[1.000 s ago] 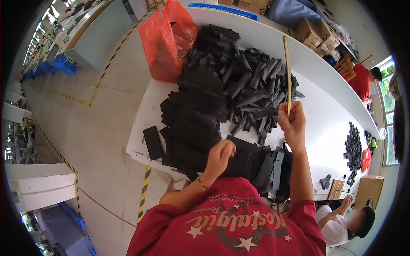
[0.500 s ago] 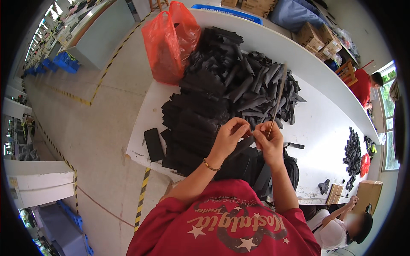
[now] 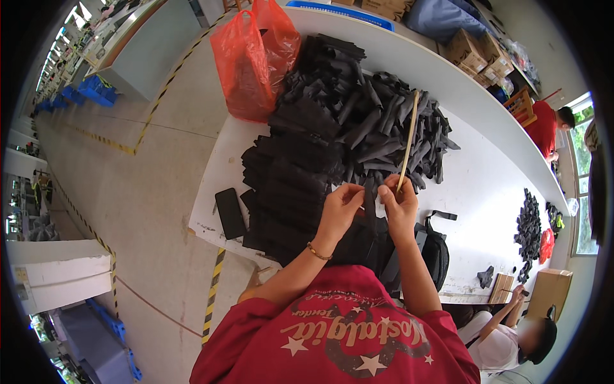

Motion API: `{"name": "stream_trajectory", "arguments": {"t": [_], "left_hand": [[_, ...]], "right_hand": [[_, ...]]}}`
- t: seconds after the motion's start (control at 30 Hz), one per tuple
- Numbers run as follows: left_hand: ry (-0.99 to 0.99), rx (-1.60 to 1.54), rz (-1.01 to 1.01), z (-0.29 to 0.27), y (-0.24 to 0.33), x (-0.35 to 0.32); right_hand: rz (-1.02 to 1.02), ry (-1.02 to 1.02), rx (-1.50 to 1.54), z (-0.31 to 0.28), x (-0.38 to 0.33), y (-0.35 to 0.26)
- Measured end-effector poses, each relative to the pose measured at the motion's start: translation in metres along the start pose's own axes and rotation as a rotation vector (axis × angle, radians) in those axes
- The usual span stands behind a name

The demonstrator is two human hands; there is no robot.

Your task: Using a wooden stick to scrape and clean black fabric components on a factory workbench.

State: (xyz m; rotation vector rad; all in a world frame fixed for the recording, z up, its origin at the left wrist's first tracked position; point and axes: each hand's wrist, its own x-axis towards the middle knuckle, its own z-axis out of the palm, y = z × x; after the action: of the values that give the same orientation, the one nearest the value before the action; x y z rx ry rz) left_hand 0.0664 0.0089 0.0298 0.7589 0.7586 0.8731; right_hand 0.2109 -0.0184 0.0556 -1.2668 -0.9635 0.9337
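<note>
My right hand (image 3: 400,211) is closed round the lower end of a thin, pale, flat stick (image 3: 410,136), which slants up and away over the heap. Close to its left, my left hand (image 3: 342,211) is closed in a pinch at a narrow black fabric strip (image 3: 370,200) that hangs between the two hands. Just beyond them lies a large heap of black fabric pieces (image 3: 384,137), some rolled into tubes. Flatter black pieces are stacked (image 3: 288,169) to the left of my left hand. Exactly where the fingertips meet the strip is hard to make out.
A red plastic bag (image 3: 252,70) stands at the table's far left. A black phone (image 3: 230,213) lies by the left edge, and a black backpack (image 3: 435,256) sits right of my forearm. Two other people work at the right, near another black pile (image 3: 528,230).
My hands have moved slightly apart, baring the black strip between them. The stick has turned, showing its pale broad face, and its tip has shifted a little left.
</note>
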Motion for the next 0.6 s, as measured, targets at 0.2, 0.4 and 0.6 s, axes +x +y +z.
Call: {"name": "stream_trajectory", "arguments": {"t": [0.2, 0.4, 0.6], "left_hand": [[0.075, 0.076, 0.113, 0.003, -0.001, 0.000], [0.040, -0.003, 0.155, 0.011, -0.010, 0.004], [-0.194, 0.130, -0.143, 0.011, -0.022, -0.015]], "right_hand": [[0.233, 0.065, -0.130, 0.005, -0.019, -0.003], [0.308, -0.009, -0.072, 0.004, -0.025, -0.006], [0.220, 0.147, -0.005, 0.011, -0.001, -0.011]]}}
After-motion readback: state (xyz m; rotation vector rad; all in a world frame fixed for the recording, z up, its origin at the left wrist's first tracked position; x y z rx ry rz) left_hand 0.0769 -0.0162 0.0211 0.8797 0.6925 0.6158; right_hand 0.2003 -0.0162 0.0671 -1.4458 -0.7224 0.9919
